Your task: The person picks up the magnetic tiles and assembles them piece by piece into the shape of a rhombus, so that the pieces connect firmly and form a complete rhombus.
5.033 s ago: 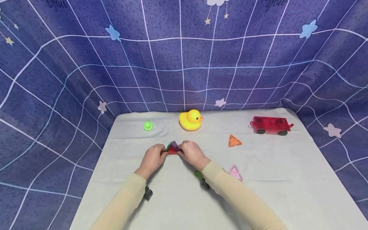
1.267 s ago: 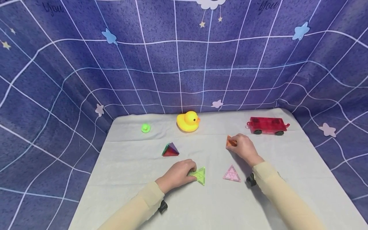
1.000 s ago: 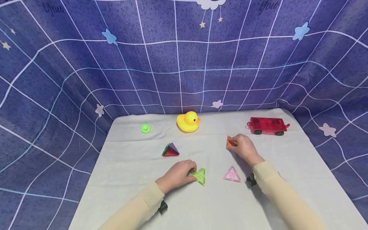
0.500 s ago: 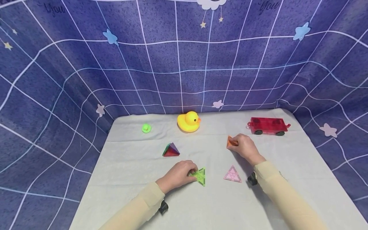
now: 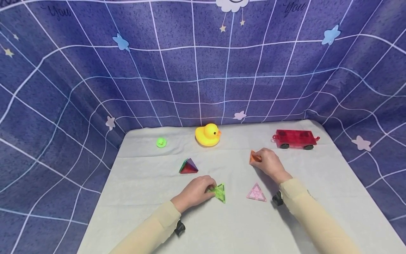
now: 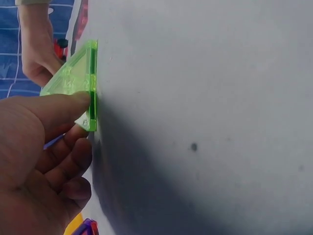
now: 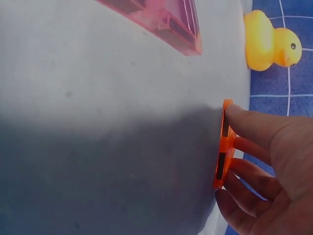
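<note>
My left hand (image 5: 196, 190) pinches a light green triangular magnetic tile (image 5: 219, 193) near one corner. In the left wrist view the thumb lies across the green tile's face (image 6: 73, 73), with fingers curled behind it. Farther right, my right hand (image 5: 268, 163) grips an orange triangular tile (image 5: 252, 158) low over the table. Its thumb presses one corner of the orange tile's edge (image 7: 224, 144) and other fingers reach behind, partly hidden. Between the hands lies a pink triangular tile (image 5: 257, 193), flat. A small pyramid (image 5: 188, 166) of red, purple and green tiles stands beyond my left hand.
At the back of the white-covered table (image 5: 152, 225) sit a small green duck (image 5: 161, 142), a yellow rubber duck (image 5: 207, 135) and a red wheeled car base (image 5: 295, 138). A blue curtain (image 5: 177, 81) hangs behind and along both sides.
Both hands have left the pyramid since five seconds ago; the left has taken the green tile, the right the orange one. Lately the green tile has shifted slightly; the right hand stays put.
</note>
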`<state>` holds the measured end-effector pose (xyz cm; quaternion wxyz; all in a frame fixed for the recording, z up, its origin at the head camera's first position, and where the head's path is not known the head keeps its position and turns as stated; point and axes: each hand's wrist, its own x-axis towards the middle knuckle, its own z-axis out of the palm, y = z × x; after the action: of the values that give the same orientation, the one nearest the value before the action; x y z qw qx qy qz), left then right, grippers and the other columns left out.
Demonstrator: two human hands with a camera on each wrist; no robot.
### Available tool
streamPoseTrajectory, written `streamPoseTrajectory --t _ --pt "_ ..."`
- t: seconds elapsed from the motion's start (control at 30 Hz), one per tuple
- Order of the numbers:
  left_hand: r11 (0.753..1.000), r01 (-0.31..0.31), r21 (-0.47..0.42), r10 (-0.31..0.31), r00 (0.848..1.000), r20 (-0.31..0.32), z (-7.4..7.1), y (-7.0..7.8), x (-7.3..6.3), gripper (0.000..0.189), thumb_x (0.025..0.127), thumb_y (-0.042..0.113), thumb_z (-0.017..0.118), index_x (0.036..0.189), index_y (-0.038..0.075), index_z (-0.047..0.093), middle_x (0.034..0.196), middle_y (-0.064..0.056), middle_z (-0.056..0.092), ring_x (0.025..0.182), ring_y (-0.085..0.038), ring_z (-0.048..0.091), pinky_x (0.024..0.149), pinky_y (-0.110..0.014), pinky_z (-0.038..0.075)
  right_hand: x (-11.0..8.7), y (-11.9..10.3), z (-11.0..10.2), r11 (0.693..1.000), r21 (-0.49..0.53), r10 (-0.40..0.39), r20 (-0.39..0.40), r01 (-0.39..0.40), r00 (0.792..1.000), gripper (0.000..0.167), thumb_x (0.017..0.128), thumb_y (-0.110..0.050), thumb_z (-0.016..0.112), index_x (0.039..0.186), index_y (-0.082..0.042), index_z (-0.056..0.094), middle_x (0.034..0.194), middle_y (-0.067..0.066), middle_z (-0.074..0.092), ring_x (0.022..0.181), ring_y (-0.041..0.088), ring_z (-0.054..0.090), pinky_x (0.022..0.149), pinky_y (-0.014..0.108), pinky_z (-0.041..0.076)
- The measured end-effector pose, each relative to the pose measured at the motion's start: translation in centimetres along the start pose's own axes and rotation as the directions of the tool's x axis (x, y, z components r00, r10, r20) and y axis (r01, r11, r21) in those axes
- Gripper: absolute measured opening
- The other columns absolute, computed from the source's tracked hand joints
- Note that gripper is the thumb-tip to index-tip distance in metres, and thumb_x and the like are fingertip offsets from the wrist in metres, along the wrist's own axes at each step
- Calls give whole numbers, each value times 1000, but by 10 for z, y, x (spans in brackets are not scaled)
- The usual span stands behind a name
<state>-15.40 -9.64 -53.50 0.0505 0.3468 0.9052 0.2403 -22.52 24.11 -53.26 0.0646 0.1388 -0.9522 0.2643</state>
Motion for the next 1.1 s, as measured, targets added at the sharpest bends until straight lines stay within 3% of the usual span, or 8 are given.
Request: streamPoseTrajectory --t 0.27,0.47,0.8,1.1 --pt "999 48 3 -48 997 -67 2 -2 1 15 89 16 84 95 17 70 87 6 61 78 -7 53 72 -28 48 0 -5 5 1000 -3 6 5 -6 1000 29 81 -15 89 106 -3 80 93 14 69 87 32 64 83 52 52" --pt "997 81 8 -79 990 -115 1 -3 3 15 89 15 84 92 16 70 83 7 59 74 -9 51 68 -29 46 -2 -10 9 999 7 -38 -4 38 999 31 80 -16 91 104 -1 79 87 11 66 80 28 61 76 49 50" --pt "994 108 18 -104 983 -155 1 -4 8 16 88 12 84 92 16 70 83 5 60 74 -9 53 69 -30 48 -2 -22 13 1000 9 -28 23 28 999 46 80 -18 92 118 2 76 93 11 68 82 25 59 78 47 50" --pt "988 154 13 -149 974 -168 2 -7 14 17 89 15 84 89 16 66 80 6 57 71 -9 52 65 -28 45 -2 -37 20 1000 -2 -15 68 15 998 48 80 -23 92 118 1 74 92 7 64 81 22 57 76 43 50"
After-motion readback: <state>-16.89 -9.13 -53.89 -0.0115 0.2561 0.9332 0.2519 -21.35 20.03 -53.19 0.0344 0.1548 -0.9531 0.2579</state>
